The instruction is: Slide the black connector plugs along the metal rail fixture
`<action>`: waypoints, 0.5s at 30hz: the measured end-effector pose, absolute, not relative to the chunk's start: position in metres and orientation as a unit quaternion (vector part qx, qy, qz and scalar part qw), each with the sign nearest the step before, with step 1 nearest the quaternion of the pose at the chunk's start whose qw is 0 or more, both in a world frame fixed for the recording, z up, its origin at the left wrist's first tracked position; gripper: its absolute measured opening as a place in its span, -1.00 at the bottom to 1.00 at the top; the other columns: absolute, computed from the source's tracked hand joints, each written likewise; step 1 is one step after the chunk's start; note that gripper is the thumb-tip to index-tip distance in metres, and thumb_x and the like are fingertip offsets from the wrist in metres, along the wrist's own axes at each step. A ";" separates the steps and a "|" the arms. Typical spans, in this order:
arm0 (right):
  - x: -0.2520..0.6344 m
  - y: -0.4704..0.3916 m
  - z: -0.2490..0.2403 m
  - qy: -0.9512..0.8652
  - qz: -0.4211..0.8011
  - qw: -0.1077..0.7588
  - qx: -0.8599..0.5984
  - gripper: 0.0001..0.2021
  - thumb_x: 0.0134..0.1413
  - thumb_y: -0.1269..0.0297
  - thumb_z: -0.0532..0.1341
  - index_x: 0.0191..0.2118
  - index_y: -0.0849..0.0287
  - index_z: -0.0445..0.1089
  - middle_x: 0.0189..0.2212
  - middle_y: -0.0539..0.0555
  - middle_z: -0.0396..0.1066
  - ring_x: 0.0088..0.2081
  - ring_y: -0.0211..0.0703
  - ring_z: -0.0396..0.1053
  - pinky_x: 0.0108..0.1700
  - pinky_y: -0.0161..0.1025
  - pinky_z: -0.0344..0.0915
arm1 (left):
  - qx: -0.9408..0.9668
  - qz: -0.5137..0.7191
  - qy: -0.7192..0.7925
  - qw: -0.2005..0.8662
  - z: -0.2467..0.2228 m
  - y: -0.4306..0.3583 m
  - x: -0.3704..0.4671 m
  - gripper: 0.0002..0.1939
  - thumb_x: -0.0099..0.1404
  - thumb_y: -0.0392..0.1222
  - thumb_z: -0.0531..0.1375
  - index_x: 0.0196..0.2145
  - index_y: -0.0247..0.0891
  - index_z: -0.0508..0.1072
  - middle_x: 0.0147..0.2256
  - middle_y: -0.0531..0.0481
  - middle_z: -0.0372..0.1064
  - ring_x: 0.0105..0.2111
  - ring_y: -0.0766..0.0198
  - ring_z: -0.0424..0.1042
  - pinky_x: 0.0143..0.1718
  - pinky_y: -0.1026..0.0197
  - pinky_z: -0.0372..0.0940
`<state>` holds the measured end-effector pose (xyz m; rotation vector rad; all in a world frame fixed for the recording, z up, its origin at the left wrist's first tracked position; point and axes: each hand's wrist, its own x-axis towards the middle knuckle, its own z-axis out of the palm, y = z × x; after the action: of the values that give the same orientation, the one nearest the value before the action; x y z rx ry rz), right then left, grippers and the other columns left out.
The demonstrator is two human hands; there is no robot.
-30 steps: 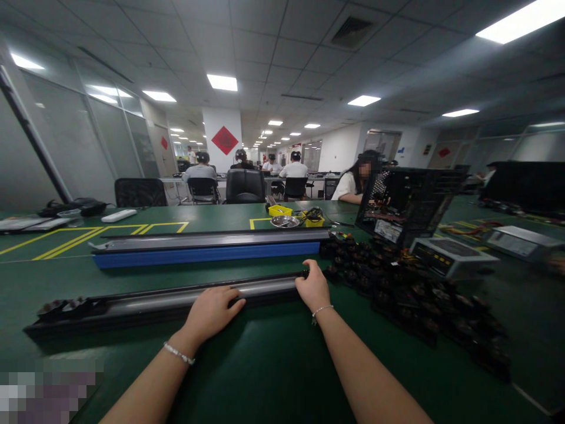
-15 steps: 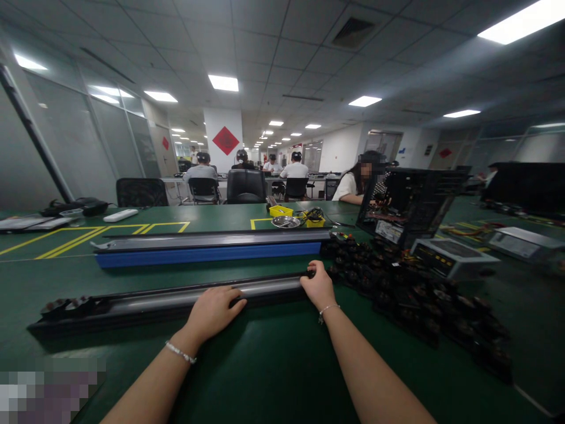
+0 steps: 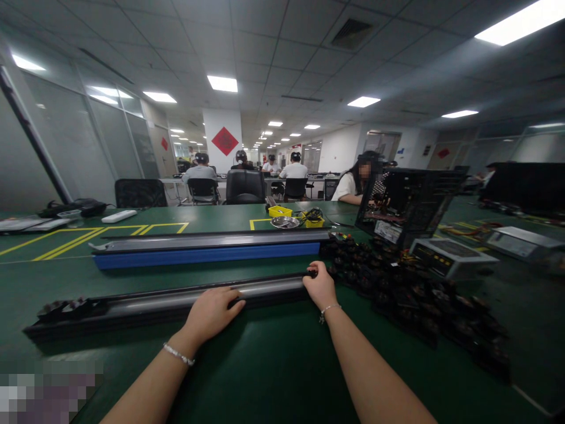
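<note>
A long black rail point(image 3: 154, 303) with a shiny grey channel lies across the green table in front of me. My left hand point(image 3: 212, 313) rests over its middle, fingers across the top and thumb along the near side. At the rail's right end, my right hand point(image 3: 321, 282) is closed in a pinch. A small black part point(image 3: 311, 273) shows at its fingertips, mostly hidden. Several black parts point(image 3: 66, 307) sit in the channel's left end. Right of my right hand spreads a pile of small black parts point(image 3: 415, 300).
Behind lies a second long rail point(image 3: 212, 240) on a blue strip point(image 3: 207, 256). Farther back are a metal dish point(image 3: 285, 222) and yellow bins point(image 3: 280, 211). An open computer case point(image 3: 410, 203) and a power supply point(image 3: 452, 257) stand right, with a seated person point(image 3: 348, 185) beyond.
Both hands keep their places on the rail, and the right hand shifts very slightly right. The whole view moves a little; nothing is visibly let go.
</note>
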<state>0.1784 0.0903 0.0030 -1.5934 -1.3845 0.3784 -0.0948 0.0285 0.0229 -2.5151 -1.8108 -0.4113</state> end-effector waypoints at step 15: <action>0.215 0.091 0.011 -0.516 -0.008 0.474 -0.713 -0.68 -0.14 0.36 0.00 -0.19 0.16 0.28 -0.26 0.11 0.35 -0.23 -0.09 0.31 -0.15 -0.21 0.22 | -0.799 -0.132 -0.586 -0.007 0.026 0.028 -0.093 -0.56 0.24 0.12 -0.10 -0.19 -0.10 0.45 -0.21 -0.02 0.44 -0.17 0.19 0.36 -0.13 0.14 0.17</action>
<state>0.2147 0.0913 0.0110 -1.7441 -1.2622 -0.0198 -0.0928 0.0277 0.0263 -2.5231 -1.8498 -0.4162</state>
